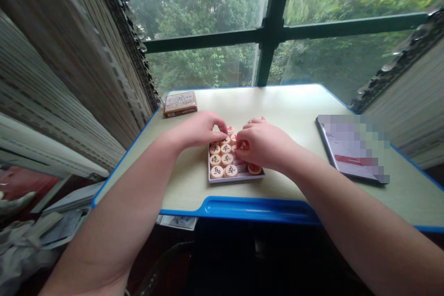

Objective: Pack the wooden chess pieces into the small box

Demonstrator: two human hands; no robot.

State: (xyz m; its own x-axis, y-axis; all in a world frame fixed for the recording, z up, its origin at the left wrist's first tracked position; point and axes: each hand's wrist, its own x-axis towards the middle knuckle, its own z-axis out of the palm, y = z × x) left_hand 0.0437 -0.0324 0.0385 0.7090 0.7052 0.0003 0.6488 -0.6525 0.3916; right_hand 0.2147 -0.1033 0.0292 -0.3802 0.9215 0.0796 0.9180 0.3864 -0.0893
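A shallow box (236, 181) on the desk holds rows of round wooden Chinese chess pieces. Black-marked pieces (226, 159) fill its left side, and one piece (254, 169) sits in the near right corner. My left hand (201, 128) reaches to the far left part of the box, thumb and forefinger closed in a pinch at a piece (225, 140). Over the box's right side, my right hand (265, 143) has its fingers curled in at a piece, mostly hidden by the hand. Red-marked pieces (230, 129) show at the far side between the hands.
More red-marked pieces (262, 120) lie beyond my right hand. A brown cardboard box (180, 103) is at the desk's far left. A tablet-like flat device (350, 148), partly pixelated, lies on the right. The desk (183, 189) has a blue edge and stands against a window, curtains either side.
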